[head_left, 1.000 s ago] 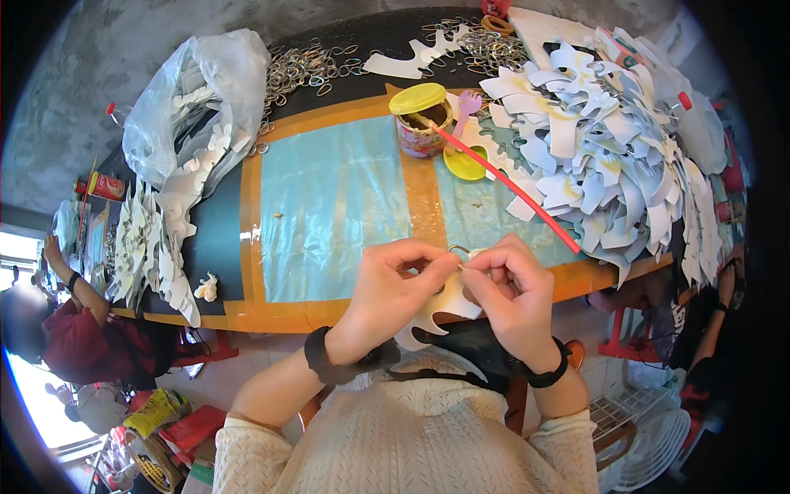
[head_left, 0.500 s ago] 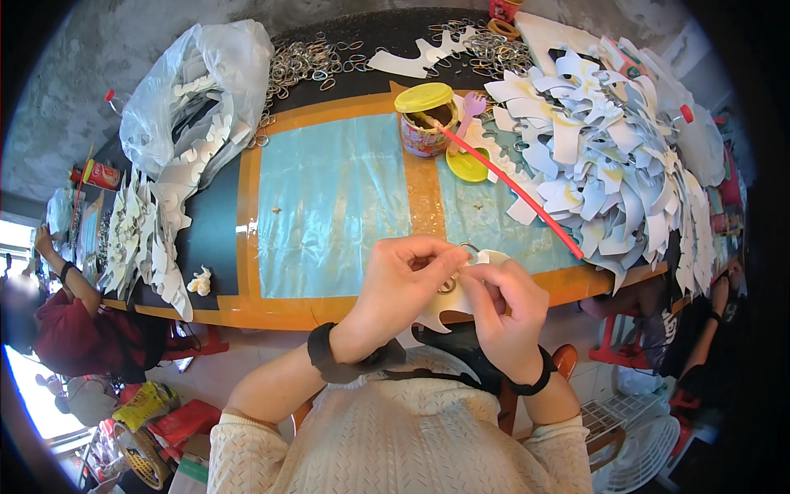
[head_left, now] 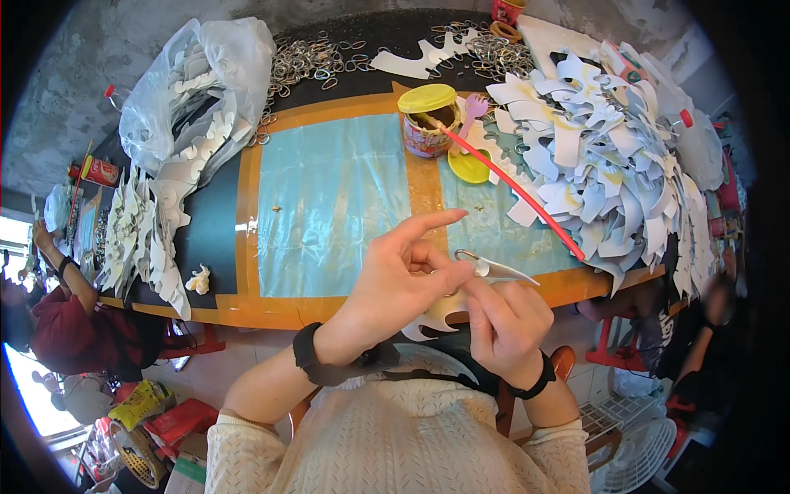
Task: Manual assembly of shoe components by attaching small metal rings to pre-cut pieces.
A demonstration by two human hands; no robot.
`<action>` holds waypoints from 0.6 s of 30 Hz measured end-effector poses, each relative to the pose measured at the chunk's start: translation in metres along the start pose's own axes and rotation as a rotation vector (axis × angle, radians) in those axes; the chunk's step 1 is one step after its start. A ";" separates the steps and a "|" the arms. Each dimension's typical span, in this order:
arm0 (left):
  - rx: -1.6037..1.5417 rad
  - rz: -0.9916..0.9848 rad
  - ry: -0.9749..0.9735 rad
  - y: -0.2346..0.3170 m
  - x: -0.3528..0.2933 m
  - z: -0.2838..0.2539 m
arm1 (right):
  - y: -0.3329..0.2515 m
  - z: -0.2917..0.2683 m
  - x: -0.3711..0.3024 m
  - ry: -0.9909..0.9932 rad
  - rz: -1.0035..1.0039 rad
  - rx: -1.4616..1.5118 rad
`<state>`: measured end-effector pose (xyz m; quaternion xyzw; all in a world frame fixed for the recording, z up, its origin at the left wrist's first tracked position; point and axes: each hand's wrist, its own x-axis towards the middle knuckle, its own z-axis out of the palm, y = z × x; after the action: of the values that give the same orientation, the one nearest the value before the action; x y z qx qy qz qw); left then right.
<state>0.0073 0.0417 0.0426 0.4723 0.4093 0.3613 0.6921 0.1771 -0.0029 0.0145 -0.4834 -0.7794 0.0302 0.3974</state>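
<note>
My left hand (head_left: 395, 284) and my right hand (head_left: 506, 321) meet above the near edge of the table (head_left: 247, 309). Together they pinch a white cut-out piece (head_left: 504, 269) with a small metal ring (head_left: 467, 255) at its tip. My left forefinger points straight out to the right, and thumb and middle finger press the ring end. My right hand grips the piece from below. A further white shaped part (head_left: 432, 317) hangs under my hands.
An open glue jar (head_left: 426, 132) with a yellow lid, a pink fork (head_left: 471, 111) and a long red stick (head_left: 518, 189) stand at mid-table. White cut-outs (head_left: 609, 156) are heaped at the right, metal rings (head_left: 317, 62) at the back, a plastic bag (head_left: 193, 90) at the left. Another person (head_left: 70, 317) sits at the left.
My hands have shifted slightly right and nearer. My left forefinger has straightened out, and the white piece with its ring now shows between my fingers.
</note>
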 end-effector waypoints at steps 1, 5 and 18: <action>0.000 0.000 -0.001 -0.001 0.001 -0.001 | 0.000 0.000 0.000 -0.003 -0.040 -0.006; -0.125 -0.085 -0.045 -0.007 0.006 -0.009 | 0.002 -0.001 0.001 -0.026 -0.153 -0.084; -0.115 0.034 0.069 -0.013 0.004 -0.004 | -0.007 0.006 0.006 0.018 0.738 1.157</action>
<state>0.0064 0.0430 0.0284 0.4260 0.4032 0.4120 0.6972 0.1669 0.0003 0.0174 -0.4276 -0.4189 0.5710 0.5618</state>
